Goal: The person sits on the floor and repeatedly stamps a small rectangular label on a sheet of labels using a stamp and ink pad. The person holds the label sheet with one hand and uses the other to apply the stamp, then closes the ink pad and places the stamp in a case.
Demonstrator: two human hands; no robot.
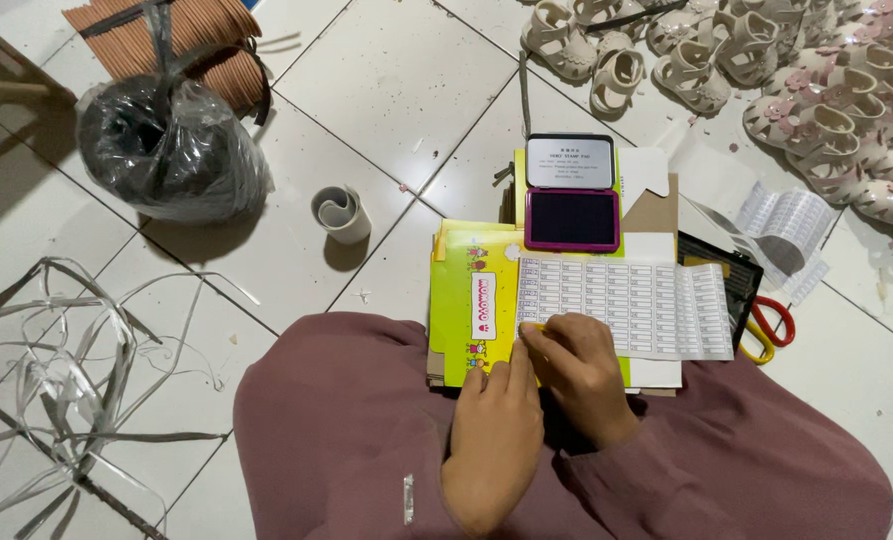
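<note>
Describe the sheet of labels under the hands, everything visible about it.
The label sheet is a white paper rectangle printed with a grid of small bordered stickers in even rows. It lies flat on a yellow flattened box, just below an open pink ink pad. The right hand presses on its lower left corner, with the left hand beside it. Its right edge reaches toward red-and-yellow scissors.

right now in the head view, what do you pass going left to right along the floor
loose white strapping → black plastic bag → tape roll → yellow flat box → label sheet → red and yellow scissors → heap of pale sandals
</note>
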